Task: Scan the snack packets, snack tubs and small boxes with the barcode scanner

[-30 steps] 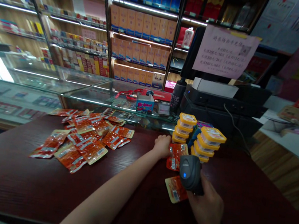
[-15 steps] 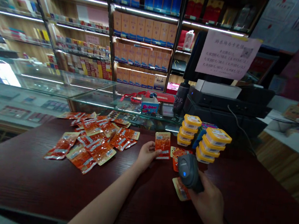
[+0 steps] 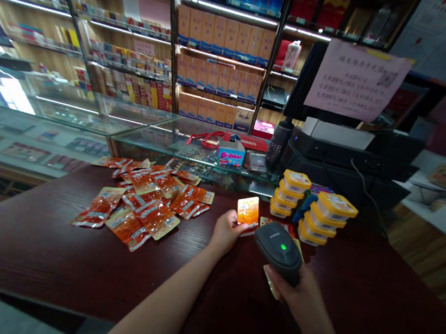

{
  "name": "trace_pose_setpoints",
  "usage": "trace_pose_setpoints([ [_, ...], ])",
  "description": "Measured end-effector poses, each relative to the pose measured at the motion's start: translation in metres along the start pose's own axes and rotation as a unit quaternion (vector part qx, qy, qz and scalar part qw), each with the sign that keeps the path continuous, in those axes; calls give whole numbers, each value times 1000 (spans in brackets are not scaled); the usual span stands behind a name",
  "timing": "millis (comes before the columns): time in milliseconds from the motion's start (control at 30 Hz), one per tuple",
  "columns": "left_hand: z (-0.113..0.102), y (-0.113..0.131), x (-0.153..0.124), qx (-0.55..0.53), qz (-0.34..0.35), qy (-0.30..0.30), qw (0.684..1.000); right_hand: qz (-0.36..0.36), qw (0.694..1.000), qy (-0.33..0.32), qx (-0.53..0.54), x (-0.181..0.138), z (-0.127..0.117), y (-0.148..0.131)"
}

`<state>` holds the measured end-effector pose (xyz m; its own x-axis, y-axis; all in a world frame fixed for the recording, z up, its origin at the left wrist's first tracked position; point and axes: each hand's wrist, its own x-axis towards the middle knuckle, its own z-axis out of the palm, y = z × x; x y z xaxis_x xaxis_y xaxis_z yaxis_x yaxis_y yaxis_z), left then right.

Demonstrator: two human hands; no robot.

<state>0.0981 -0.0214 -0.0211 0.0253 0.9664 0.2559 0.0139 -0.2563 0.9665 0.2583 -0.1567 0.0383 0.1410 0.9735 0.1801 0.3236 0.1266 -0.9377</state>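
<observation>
The fingers of the left hand (image 3: 225,234) are pinching an orange packet (image 3: 248,210) near its lower left corner, thumb in front, leaving almost no gap. The fingers of the right hand (image 3: 302,291) are curling tightly around the handle of a dark handheld scanner (image 3: 275,249), its green light (image 3: 283,247) glowing. The held packet is shining brightly just beyond the scanner's head; whether it is touching the table (image 3: 49,264), I cannot tell. Under and behind the scanner, other packets (image 3: 273,223) are lying partly hidden. Near them, stacks of yellow tubs (image 3: 287,200) are standing. Well to the left, a loose heap of similar packets (image 3: 147,198) is spreading over the table. Farther back, a glass case (image 3: 145,135) is carrying a small blue-and-pink box (image 3: 230,155).
</observation>
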Motion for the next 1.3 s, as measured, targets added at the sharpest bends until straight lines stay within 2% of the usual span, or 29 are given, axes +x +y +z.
trace_pose_setpoints([
  [133, 0, -3, 0, -32, -17, 5, 999, 32, 999, -8, 21, -4, 1, -1],
  [233, 1, -3, -1, -46, -23, 6, 999, -15, 1000, 16, -19, -4, -1, -7],
  [367, 0, 3, -1, -62, -12, 24, 998, -82, 984, 45, -149, -1, -13, -4],
  [467, -5, 11, 1, -65, -3, 66, 996, -112, 963, 91, -227, 4, -22, 12],
  [600, -21, 19, 8, -52, 2, 182, 982, -138, 937, 147, -287, 7, -28, 36],
  [700, -42, 22, 17, 6, 23, 266, 964, -162, 920, 170, -313, 5, -28, 49],
  [800, -67, 23, 26, 109, 23, 301, 947, -194, 907, 173, -332, 3, -28, 56],
  [933, -99, 23, 35, 225, 21, 358, 906, -219, 898, 167, -342, 2, -28, 62],
  [1000, -110, 24, 38, 266, 16, 362, 893, -223, 895, 169, -348, 2, -28, 64],
  [1133, -113, 27, 38, 331, -20, 330, 884, -205, 899, 170, -347, 3, -28, 66],
  [1300, -98, 31, 33, 393, -32, 327, 859, -186, 902, 166, -353, 2, -29, 64],
])
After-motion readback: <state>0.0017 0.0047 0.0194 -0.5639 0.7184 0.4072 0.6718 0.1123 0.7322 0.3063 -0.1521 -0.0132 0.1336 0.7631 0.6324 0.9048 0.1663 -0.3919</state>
